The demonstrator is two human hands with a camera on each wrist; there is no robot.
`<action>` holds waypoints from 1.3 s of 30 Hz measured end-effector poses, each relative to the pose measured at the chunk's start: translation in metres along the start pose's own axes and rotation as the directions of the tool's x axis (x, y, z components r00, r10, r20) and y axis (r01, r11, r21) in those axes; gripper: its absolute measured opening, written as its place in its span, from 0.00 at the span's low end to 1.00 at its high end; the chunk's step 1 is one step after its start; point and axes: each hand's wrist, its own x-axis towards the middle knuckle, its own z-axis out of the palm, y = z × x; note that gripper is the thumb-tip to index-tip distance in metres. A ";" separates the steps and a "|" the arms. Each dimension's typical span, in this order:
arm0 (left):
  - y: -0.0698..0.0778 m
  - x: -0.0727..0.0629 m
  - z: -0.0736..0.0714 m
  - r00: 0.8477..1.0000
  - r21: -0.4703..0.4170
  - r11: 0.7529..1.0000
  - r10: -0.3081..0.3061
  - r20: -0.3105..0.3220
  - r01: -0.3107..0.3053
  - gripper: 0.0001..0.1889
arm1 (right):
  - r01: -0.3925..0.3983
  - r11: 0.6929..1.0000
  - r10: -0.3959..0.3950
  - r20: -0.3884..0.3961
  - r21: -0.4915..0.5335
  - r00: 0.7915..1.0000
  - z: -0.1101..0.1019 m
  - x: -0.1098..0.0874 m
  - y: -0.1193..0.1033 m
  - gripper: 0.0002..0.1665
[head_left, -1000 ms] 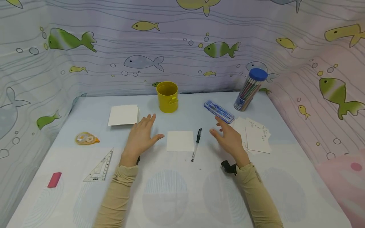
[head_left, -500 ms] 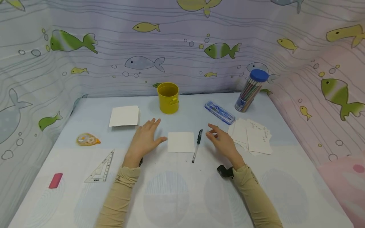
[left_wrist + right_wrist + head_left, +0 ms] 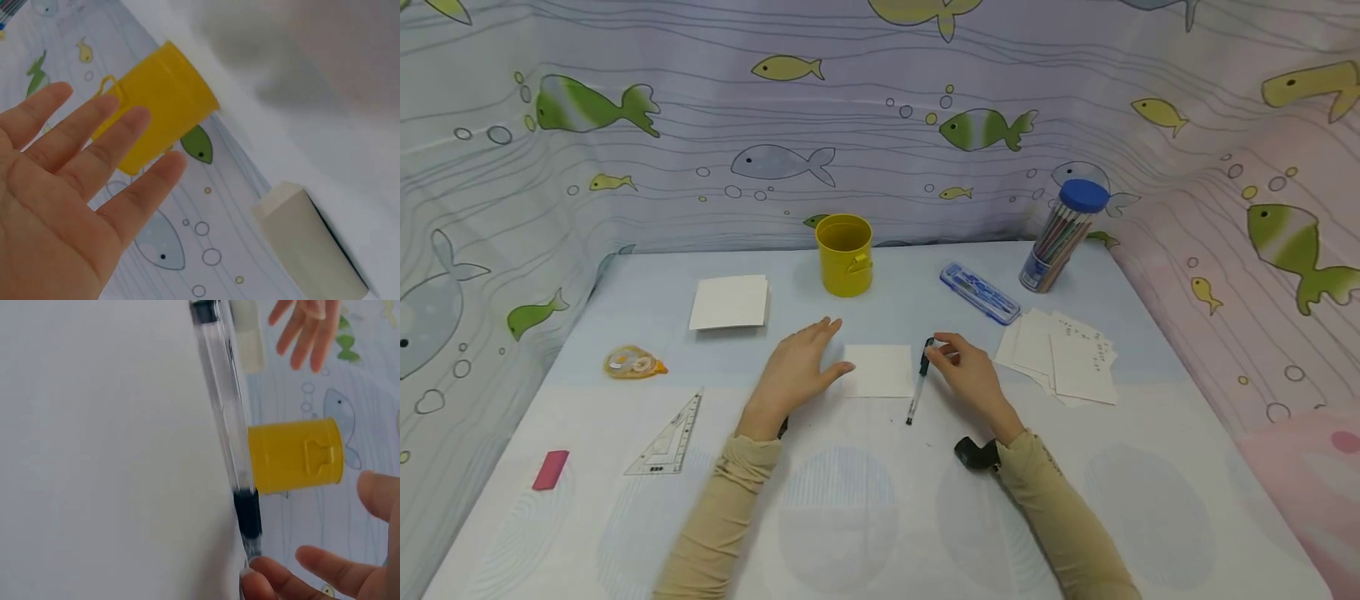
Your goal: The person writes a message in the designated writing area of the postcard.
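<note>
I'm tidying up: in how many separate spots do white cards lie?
3: a stack at back left, a card left of the pen, and a spread pile at right. More cards may hide beneath.

A clear-barrelled pen point(image 3: 228, 419) slants steeply across the frame, black at its upper end, with a black section near its lower one. At that lower end two fingertips of the right hand point(image 3: 375, 572) meet the pen; whether they pinch it or only touch it cannot be made out. Another digit stands apart, at the right edge. Beyond the pen are a yellow bucket point(image 3: 297, 456) with its handle showing, a pale block point(image 3: 252, 350), and the left hand point(image 3: 312, 328), fingers extended, before a fish-printed cloth point(image 3: 369, 409). White tabletop point(image 3: 112, 450) fills the left side.
</note>
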 end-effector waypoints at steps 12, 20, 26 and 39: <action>0.002 0.005 0.008 0.999 -0.037 0.999 -0.005 0.037 0.006 0.36 | -0.070 0.996 0.062 -0.123 -0.057 0.990 0.020 0.002 -0.007 0.30; 0.001 0.003 0.013 0.998 -0.039 0.999 -0.012 0.056 0.014 0.35 | -0.026 0.985 0.006 -0.115 -0.170 0.993 0.029 0.004 -0.005 0.35; 0.002 0.001 0.014 0.999 -0.069 0.998 -0.006 0.047 0.009 0.32 | 0.005 0.988 -0.026 -0.136 -0.156 0.990 0.030 0.002 -0.002 0.30; 0.001 0.003 0.018 0.996 -0.054 0.998 -0.029 0.088 0.034 0.32 | 0.046 0.992 -0.062 -0.133 -0.120 0.989 0.030 0.003 -0.002 0.28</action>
